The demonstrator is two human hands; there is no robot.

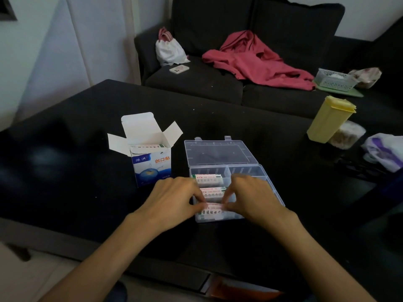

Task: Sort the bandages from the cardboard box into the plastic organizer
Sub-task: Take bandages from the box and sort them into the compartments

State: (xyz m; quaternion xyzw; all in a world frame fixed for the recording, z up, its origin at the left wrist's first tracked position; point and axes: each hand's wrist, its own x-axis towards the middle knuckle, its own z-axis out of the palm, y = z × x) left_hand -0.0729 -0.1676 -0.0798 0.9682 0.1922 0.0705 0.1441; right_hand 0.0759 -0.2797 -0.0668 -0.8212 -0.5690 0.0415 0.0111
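Both hands, left hand and right hand, pinch one bandage stack by its ends, to drop it flat into the plastic organizer. More wait in the cardboard box at nine o'clock.

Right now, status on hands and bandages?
Left hand and right hand pinch a white bandage strip over the clear plastic organizer. White-and-blue cardboard box open, bandages inside. Nothing obstructing.

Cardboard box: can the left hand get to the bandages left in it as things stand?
Probably yes. The cardboard box stands open-topped beside the left hand, with nothing between, but that hand first has to let go of the bandage it pinches.
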